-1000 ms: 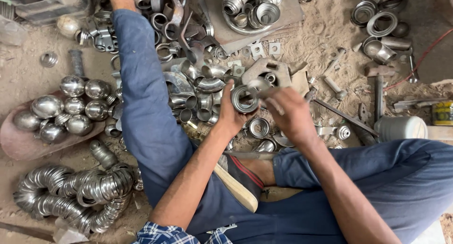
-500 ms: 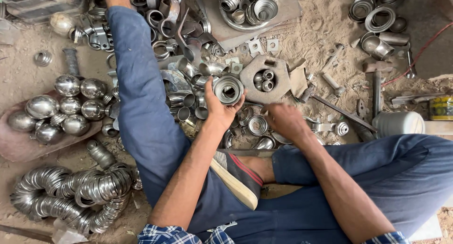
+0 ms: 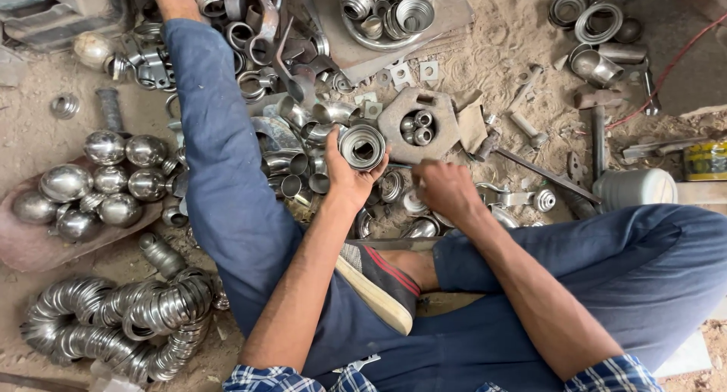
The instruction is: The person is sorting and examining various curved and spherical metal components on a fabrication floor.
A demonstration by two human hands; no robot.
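Sandy floor point(image 3: 500, 51): strewn with metal fittings on all sides.
Hexagonal plate point(image 3: 419, 124): found at one o'clock from the left hand, small rings resting in it.
Ring stack point(image 3: 363, 146): gripped upright in the left hand point(image 3: 350, 176); a level hold is advised.
Right hand point(image 3: 445, 189): lowered at three o'clock, fingers curled; contents cannot be told.

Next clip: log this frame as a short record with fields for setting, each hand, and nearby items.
setting: sandy floor strewn with metal parts, person seated
left hand: holds a round ribbed metal ring
right hand: closed, low over small fittings; contents not visible
left side: tray of shiny metal balls
near foreground: chains of stacked rings
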